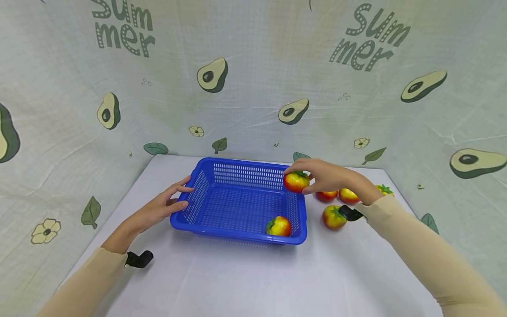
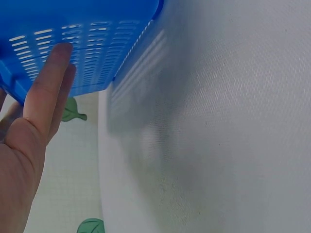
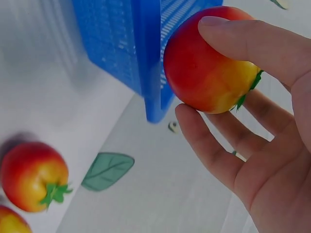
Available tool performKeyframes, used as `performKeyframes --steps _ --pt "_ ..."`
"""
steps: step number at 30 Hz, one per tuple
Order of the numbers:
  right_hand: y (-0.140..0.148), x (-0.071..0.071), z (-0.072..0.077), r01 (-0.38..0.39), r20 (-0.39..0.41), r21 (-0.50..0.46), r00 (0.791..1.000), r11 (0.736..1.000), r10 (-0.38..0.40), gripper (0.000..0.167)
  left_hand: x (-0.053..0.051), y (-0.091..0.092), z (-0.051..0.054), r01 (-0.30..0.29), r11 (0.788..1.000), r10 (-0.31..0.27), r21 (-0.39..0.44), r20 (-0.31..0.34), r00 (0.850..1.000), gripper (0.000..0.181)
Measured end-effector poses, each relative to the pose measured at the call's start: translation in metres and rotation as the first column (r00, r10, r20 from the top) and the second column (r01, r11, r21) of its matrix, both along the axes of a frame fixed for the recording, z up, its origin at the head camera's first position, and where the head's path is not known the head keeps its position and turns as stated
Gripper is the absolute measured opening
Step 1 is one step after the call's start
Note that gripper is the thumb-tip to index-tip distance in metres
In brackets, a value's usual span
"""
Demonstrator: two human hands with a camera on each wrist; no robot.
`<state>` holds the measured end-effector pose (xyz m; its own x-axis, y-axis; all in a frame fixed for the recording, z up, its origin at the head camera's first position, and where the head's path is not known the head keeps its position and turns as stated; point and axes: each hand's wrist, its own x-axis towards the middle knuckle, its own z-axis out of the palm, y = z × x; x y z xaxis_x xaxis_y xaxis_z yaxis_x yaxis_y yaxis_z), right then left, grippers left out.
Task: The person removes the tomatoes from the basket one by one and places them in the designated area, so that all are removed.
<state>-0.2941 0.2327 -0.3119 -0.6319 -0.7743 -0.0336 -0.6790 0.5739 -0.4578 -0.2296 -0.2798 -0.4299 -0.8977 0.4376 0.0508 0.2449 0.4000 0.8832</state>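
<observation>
A blue plastic basket (image 1: 241, 231) with slotted walls stands on the white table. My right hand (image 1: 322, 172) pinches a red-and-yellow tomato (image 1: 295, 182) with a green leafy top, between thumb and fingers, over the basket's right rim. In the right wrist view the held tomato (image 3: 209, 63) appears beside the blue rim (image 3: 148, 53). Another tomato (image 1: 279, 226) lies inside the basket at its near right corner. My left hand (image 1: 156, 207) is at the basket's left rim, fingers extended; in the left wrist view its straight fingers (image 2: 46, 92) lie against the slotted wall.
Several more tomatoes lie on the table right of the basket, one tomato (image 1: 334, 217) nearest, others partly hidden behind the right hand and wrist. A cloth (image 1: 253, 79) printed with avocados and leaves surrounds the white table (image 1: 237, 281) at the back and sides.
</observation>
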Motion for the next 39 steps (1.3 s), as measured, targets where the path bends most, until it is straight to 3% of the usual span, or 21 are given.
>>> performKeyframes --steps 10,21,28,39 --pt "0.037 0.013 0.006 0.114 -0.047 0.04 0.993 0.993 -0.112 0.063 0.002 -0.001 0.0 -0.008 1.0 0.008 -0.024 -0.013 1.0 0.047" --pt "0.086 0.03 -0.001 0.226 -0.068 0.057 0.973 0.972 -0.223 0.062 0.002 -0.002 0.0 -0.006 1.0 0.005 -0.027 -0.019 1.0 0.047" --pt "0.116 0.042 -0.004 0.257 -0.075 0.041 0.965 0.966 -0.253 0.062 0.002 -0.002 0.0 -0.001 1.0 0.001 -0.023 -0.015 1.0 0.048" --pt "0.154 0.054 -0.02 0.287 -0.078 0.018 0.955 0.958 -0.285 0.062 0.0 -0.001 0.0 0.001 0.999 -0.002 -0.032 -0.022 1.0 0.049"
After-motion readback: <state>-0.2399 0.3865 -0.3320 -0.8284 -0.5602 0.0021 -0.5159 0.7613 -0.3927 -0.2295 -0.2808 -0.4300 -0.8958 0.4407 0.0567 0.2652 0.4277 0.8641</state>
